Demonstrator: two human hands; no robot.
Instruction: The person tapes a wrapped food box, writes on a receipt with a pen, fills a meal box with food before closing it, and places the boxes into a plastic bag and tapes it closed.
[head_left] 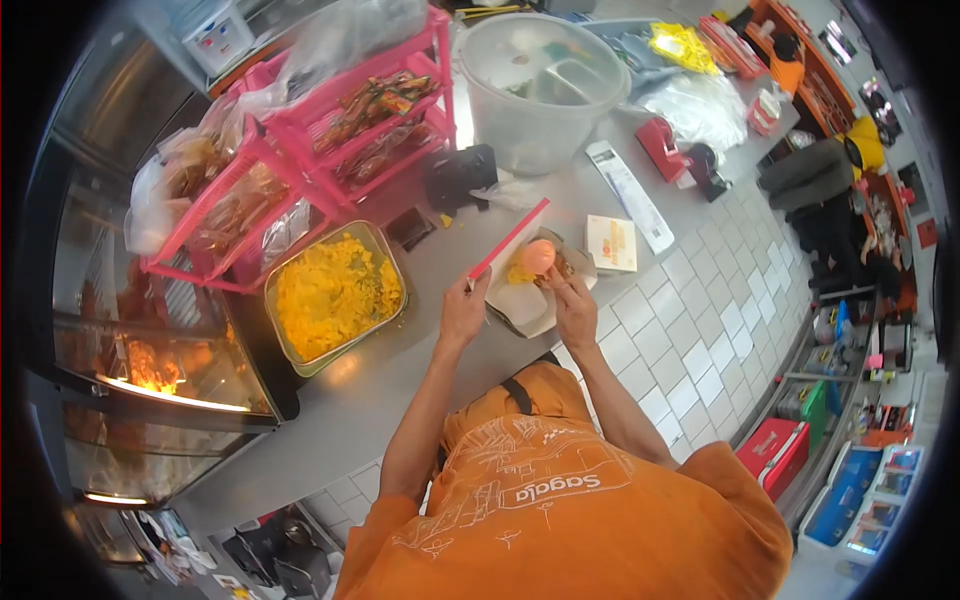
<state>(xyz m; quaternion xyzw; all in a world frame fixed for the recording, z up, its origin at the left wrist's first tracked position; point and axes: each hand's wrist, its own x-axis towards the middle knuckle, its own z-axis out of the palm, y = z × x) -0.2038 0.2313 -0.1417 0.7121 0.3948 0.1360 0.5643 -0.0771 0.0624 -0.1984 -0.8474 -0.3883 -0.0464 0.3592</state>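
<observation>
Grey metal desk (pixel 400 355), crowded at the far side, above pale floor tiles (pixel 680 340). Possible spill just ahead of the right grip (pixel 575 308): with any slip or tilt of the rounded pink piece (pixel 540 256), perhaps food over the rim of the open paper box (pixel 515 303), so near the desk edge. Possible knock, too, from a careless swing of the red strip (pixel 512 238). Right grip nearly closed, fingertips apparently pinching the pink piece by its lower edge, over yellow food (pixel 519 271) inside the box; left grip (pixel 463 310) pressed together around the strip's near end. Ahead and right of the right grip, a small printed carton (pixel 610 243); well left of the left grip, a filled metal tray (pixel 310 367); farther beyond both, a large translucent tub (pixel 540 130).
</observation>
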